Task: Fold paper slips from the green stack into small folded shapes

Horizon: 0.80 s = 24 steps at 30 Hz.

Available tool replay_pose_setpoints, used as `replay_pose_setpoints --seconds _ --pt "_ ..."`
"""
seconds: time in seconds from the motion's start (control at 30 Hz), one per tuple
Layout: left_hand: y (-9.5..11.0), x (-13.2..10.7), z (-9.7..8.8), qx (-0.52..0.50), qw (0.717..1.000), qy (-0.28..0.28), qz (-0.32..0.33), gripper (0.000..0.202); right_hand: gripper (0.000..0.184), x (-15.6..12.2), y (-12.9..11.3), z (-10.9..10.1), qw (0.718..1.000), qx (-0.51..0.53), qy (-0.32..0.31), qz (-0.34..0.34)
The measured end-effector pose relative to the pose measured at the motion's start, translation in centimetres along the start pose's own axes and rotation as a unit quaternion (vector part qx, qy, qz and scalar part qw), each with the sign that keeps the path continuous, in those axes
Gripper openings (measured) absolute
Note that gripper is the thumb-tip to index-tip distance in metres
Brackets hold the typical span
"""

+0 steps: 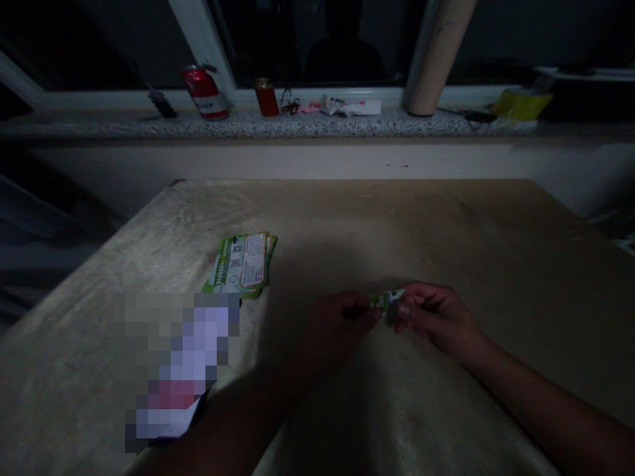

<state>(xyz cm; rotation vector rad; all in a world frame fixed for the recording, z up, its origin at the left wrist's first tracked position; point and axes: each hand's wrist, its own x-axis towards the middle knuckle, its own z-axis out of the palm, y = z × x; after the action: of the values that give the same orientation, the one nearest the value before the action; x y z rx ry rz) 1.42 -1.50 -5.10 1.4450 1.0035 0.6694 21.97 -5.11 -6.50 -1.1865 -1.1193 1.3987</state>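
A small green-and-white printed card or packet point(386, 301) is pinched between my two hands, low over the middle of the table. My left hand point(344, 324) grips its left end, thumb and fingers closed. On the right end, my right hand point(436, 316) holds it between thumb and fingertips. Most of the piece is covered by fingers, so its exact kind is unclear. To the left lies a loose stack of green printed cards point(243, 261), the top one showing small text and white panels.
A blurred-out phone-like object point(191, 370) lies beside my left forearm on the table point(317, 218). Along the granite windowsill point(297, 127) stand a red can point(204, 92), an orange-red lighter-like cylinder point(266, 98), crumpled wrappers point(347, 106), a tall tan tube point(439, 59) and a yellow item point(520, 104).
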Motion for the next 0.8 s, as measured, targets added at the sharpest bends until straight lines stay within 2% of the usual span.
replay_pose_setpoints --seconds 0.13,0.37,0.8 --pt "-0.3 0.0 0.3 0.023 1.000 -0.008 0.015 0.021 0.027 0.0 -0.2 0.5 0.999 -0.051 0.001 -0.013" --pt "-1.4 0.2 0.7 -0.010 0.999 -0.033 0.009 0.026 0.028 -0.2 -0.3 0.2 0.999 -0.049 -0.002 -0.017" --pt "-1.6 0.1 0.8 -0.082 0.996 -0.027 0.025 0.032 0.036 -0.5 -0.2 0.3 0.994 -0.070 -0.089 -0.012"
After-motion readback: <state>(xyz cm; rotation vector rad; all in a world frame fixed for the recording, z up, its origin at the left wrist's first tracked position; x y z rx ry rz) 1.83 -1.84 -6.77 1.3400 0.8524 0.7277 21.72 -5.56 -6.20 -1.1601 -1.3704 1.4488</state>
